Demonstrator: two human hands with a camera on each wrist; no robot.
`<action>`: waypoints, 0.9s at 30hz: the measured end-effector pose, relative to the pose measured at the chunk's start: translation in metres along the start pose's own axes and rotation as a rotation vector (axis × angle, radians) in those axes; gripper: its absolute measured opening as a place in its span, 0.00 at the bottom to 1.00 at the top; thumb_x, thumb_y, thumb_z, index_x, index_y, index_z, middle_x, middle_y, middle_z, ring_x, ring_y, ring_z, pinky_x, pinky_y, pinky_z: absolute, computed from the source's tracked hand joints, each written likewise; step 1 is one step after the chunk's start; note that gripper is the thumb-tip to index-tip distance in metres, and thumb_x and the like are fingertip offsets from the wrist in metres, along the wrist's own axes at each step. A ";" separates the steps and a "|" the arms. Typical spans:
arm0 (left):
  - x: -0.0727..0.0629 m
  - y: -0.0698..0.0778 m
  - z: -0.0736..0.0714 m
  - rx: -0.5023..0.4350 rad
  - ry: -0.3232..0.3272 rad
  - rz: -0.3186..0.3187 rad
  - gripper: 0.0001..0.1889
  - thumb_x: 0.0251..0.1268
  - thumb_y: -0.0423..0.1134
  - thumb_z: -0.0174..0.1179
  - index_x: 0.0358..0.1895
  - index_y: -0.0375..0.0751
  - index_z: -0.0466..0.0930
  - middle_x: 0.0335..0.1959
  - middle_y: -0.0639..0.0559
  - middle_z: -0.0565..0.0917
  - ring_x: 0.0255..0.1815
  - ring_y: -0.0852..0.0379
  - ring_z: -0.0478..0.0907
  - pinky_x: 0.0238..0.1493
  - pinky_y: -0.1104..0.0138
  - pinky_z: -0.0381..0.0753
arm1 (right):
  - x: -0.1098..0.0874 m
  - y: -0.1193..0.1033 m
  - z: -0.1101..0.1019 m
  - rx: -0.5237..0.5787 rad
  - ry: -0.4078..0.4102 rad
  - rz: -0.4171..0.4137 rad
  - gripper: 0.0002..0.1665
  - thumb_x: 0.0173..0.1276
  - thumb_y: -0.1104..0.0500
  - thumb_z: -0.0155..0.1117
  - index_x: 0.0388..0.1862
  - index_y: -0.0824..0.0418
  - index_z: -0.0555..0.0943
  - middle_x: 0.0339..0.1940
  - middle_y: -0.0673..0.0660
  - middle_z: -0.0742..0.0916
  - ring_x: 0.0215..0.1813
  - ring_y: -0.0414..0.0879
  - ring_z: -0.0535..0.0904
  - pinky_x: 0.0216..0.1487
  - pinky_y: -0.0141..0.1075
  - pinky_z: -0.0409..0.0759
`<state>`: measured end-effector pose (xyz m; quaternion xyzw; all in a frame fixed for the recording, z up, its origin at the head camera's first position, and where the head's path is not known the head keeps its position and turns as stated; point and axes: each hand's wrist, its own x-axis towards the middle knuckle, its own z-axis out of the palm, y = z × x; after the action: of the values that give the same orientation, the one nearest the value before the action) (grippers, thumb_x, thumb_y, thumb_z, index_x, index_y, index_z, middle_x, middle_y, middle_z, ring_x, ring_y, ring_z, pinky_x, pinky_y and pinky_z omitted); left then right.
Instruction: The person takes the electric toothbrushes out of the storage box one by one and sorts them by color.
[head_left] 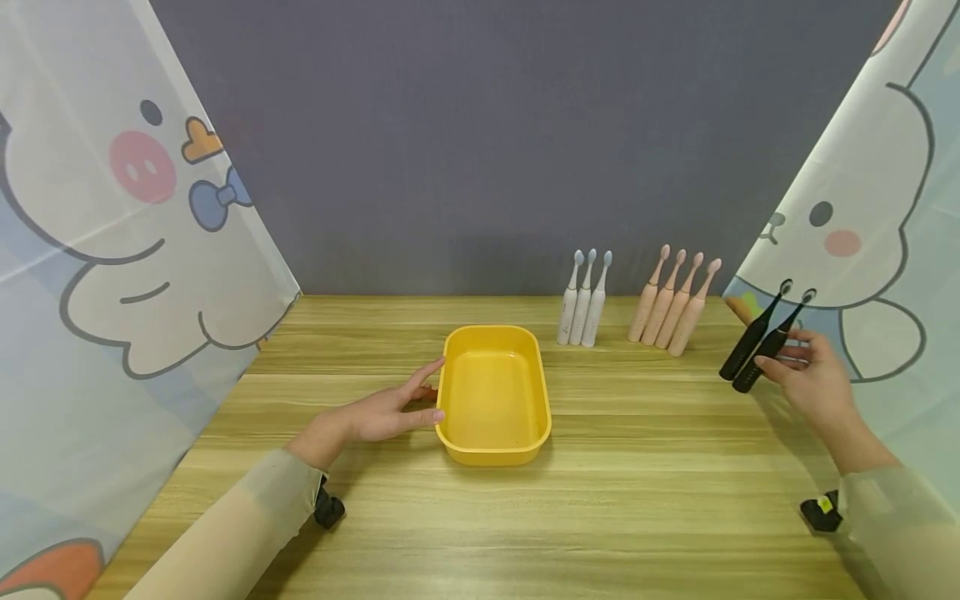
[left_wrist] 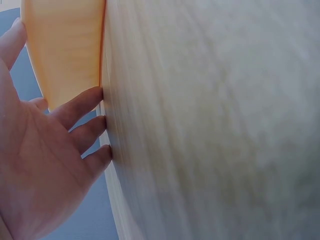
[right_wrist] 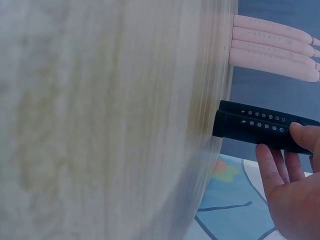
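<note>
Beside the yellow plastic bin [head_left: 491, 457], my left hand [head_left: 382, 412] rests its outstretched fingers and thumb against the left wall and rim. The left wrist view shows the lower fingertips down at the wood tabletop. At the far right, my right hand [head_left: 819, 385] holds the nearer black electric toothbrush [head_left: 759, 363] between thumb and fingers. The other black electric toothbrush [head_left: 746, 343] stands close against it on the left. In the right wrist view the thumb lies on the front of the black handle [right_wrist: 260, 126], with the fingers partly behind it.
Several pink electric toothbrushes [head_left: 678, 321] stand in a row left of the black pair. Farther left are three white electric toothbrushes [head_left: 581, 317]. A grey panel [head_left: 480, 150] closes the back of the wood table [head_left: 600, 517], with cartoon-printed cloths at both sides.
</note>
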<state>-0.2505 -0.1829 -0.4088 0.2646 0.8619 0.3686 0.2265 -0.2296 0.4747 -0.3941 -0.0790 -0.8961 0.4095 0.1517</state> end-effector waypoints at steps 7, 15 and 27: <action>0.000 0.001 0.000 0.011 0.004 0.003 0.52 0.82 0.64 0.61 0.92 0.68 0.32 0.85 0.43 0.70 0.87 0.41 0.66 0.86 0.35 0.61 | 0.002 0.002 -0.001 -0.008 -0.017 -0.012 0.47 0.84 0.56 0.64 0.82 0.82 0.51 0.66 0.87 0.74 0.37 0.07 0.67 0.34 0.15 0.76; 0.001 0.000 -0.001 0.004 0.005 0.000 0.52 0.81 0.64 0.61 0.92 0.68 0.32 0.85 0.42 0.70 0.87 0.41 0.66 0.86 0.36 0.60 | 0.001 0.002 -0.001 -0.038 -0.028 -0.008 0.48 0.85 0.54 0.62 0.83 0.83 0.51 0.70 0.88 0.72 0.38 0.07 0.65 0.34 0.15 0.74; 0.002 -0.001 -0.002 -0.001 0.011 0.015 0.52 0.81 0.63 0.61 0.92 0.64 0.33 0.84 0.41 0.71 0.87 0.40 0.66 0.86 0.35 0.60 | -0.015 -0.012 -0.007 0.117 0.055 0.111 0.49 0.81 0.53 0.68 0.86 0.69 0.52 0.54 0.40 0.76 0.43 0.17 0.70 0.42 0.13 0.77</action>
<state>-0.2533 -0.1828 -0.4087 0.2687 0.8609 0.3723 0.2193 -0.2134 0.4678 -0.3836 -0.1306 -0.8605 0.4666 0.1577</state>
